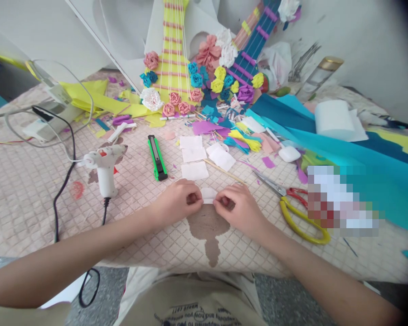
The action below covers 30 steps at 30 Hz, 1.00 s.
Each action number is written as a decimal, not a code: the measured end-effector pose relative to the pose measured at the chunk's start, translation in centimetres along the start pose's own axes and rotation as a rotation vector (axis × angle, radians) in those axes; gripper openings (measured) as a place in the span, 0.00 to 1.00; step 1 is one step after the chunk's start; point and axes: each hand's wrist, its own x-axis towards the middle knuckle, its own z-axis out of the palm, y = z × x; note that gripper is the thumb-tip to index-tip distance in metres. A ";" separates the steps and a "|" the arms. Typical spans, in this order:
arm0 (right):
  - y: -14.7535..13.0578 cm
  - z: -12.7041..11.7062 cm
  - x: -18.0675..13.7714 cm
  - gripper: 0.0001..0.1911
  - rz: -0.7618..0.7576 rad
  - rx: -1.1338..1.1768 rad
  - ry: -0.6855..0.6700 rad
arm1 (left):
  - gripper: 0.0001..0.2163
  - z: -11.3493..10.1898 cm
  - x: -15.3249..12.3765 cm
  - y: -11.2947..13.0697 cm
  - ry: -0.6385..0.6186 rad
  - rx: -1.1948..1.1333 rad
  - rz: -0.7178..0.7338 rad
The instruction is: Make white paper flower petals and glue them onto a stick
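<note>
My left hand and my right hand face each other near the table's front edge. Between them is a small piece of white paper, its two ends pinched in my fingertips. Its lower edge looks folded or rolled. Just beyond my hands lie several white paper pieces and a thin wooden stick. A green box cutter rests past my left hand. To the right of my right hand lie scissors with yellow and red handles.
A white glue gun with a black cord stands at left. Two paper-flowered guitar shapes, one yellow and one blue, lean at the back. Crepe paper, a white roll and scraps cover the right. A power strip sits far left.
</note>
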 end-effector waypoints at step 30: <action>-0.7 -0.1 -1.3 0.08 -0.238 -0.116 0.081 | 0.01 0.3 0.4 0.0 0.035 0.022 -0.053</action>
